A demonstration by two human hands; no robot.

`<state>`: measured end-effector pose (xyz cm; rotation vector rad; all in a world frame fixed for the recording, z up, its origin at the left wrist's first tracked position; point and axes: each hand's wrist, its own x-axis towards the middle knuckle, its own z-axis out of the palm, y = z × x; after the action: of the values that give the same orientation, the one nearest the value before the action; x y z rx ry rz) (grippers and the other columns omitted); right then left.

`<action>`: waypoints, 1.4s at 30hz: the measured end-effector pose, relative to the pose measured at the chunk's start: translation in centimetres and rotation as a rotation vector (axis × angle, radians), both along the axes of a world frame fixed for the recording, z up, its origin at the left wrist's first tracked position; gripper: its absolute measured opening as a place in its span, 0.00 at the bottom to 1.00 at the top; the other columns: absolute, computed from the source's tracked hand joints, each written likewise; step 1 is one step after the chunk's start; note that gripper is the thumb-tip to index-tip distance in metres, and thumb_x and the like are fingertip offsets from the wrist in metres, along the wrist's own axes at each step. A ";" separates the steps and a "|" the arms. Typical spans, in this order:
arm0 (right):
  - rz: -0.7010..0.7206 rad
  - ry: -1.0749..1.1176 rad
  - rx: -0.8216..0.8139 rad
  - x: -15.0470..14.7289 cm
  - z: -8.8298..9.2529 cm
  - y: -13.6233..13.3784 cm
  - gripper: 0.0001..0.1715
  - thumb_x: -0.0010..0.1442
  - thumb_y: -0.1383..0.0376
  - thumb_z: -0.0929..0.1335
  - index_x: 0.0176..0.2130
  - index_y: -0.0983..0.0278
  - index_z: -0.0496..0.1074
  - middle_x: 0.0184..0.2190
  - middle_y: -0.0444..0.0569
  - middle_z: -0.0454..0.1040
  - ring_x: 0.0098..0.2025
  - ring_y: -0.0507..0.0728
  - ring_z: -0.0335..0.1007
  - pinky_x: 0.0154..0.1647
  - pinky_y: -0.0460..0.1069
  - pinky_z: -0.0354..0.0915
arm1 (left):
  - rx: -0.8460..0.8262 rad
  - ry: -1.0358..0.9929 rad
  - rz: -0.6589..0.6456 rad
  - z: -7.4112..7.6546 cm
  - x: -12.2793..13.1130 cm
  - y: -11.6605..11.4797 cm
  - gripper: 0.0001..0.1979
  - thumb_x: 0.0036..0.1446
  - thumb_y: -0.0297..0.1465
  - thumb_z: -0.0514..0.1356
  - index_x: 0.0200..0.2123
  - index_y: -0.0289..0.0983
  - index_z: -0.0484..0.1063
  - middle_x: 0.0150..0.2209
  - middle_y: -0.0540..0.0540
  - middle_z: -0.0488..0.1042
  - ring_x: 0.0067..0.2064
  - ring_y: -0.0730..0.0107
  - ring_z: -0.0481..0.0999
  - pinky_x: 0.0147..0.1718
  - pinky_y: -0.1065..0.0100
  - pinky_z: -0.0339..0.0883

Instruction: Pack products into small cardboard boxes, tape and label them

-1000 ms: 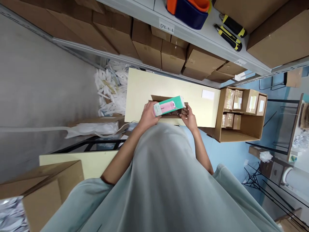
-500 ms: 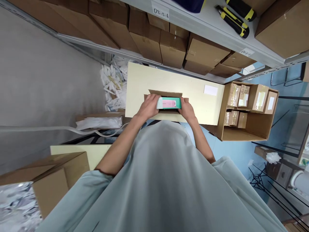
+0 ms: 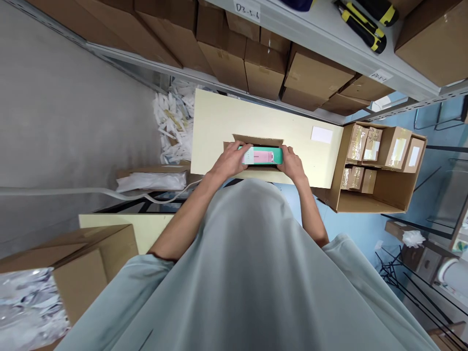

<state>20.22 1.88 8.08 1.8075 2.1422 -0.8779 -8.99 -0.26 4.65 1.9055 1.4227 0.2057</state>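
Note:
A slim product box (image 3: 262, 156), green with a pink picture and a pale left end, lies level between my two hands. My left hand (image 3: 234, 160) closes on its left end, and my right hand (image 3: 291, 163) closes on its right end. Beneath and around it is an open cardboard carton (image 3: 258, 139) with its flaps spread, resting on the cream tabletop (image 3: 219, 114). The product box sits at the carton's opening; how deep it goes in is hidden by it and by my hands.
Right of the carton lies a white paper slip (image 3: 321, 134). A large carton with small taped boxes (image 3: 338, 187) stands at the table's right end. Above runs a shelf of brown boxes (image 3: 265, 68) with yellow-black cutters (image 3: 361, 29). Shredded paper (image 3: 175, 124) fills the left.
Both hands, the product box and the carton have shifted slightly right over the tabletop. The view has also moved a little. My grip looks the same.

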 end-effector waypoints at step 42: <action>-0.081 -0.039 0.046 -0.8 -2.8 -0.5 0.21 0.74 0.67 0.76 0.63 0.64 0.76 0.65 0.66 0.74 0.67 0.72 0.75 0.64 0.64 0.79 | 0.091 0.157 0.008 -3.2 2.5 -0.8 0.19 0.67 0.27 0.62 0.59 0.40 0.83 0.65 0.29 0.78 0.68 0.33 0.73 0.66 0.35 0.68</action>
<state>19.40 1.40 5.26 1.9293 2.0961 -0.8103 -6.45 -1.09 1.42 2.0272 1.5478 0.1292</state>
